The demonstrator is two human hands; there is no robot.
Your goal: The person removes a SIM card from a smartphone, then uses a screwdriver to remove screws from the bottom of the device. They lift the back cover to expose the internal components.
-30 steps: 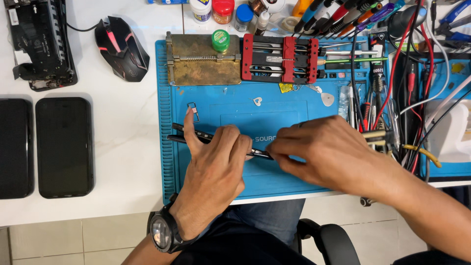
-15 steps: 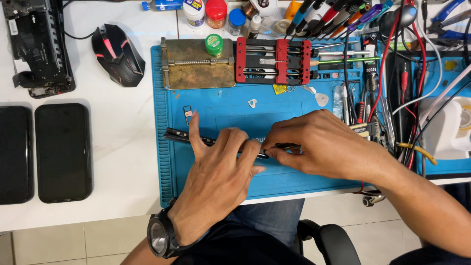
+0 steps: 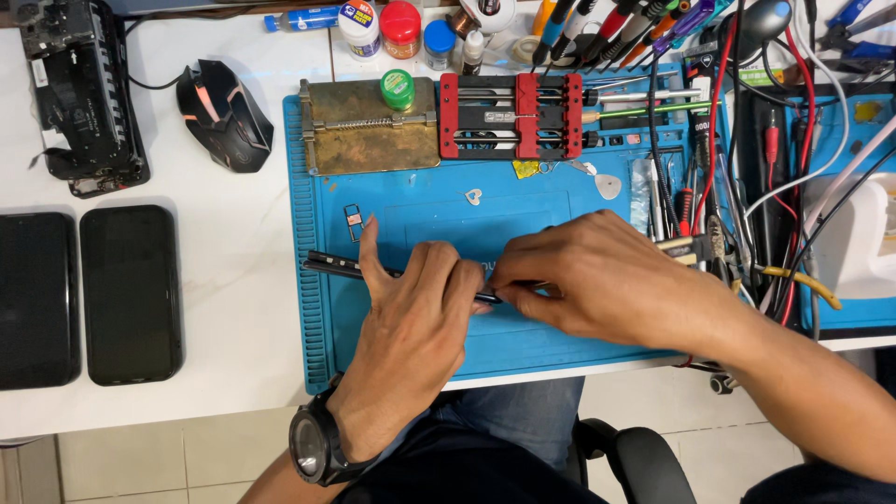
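A thin dark phone (image 3: 336, 267) stands on its edge on the blue work mat (image 3: 420, 210), near the mat's middle. My left hand (image 3: 411, 322) wraps over it from the near side, index finger stretched upward, with a black watch on the wrist. My right hand (image 3: 607, 280) comes from the right and pinches the phone's edge just beside my left fingertips. What lies between the right fingertips is hidden. Only the phone's left end shows.
Two dark phones (image 3: 129, 294) lie face up on the white table at the left, with a black mouse (image 3: 224, 114) and a black device (image 3: 84, 93) behind them. A brass plate (image 3: 369, 126), a red-and-black clamp (image 3: 513, 117), tools and cables (image 3: 765, 159) crowd the mat's back and right.
My right fingertips have slid slightly left along the phone's edge toward my left fingers. The left hand keeps its grip in about the same place.
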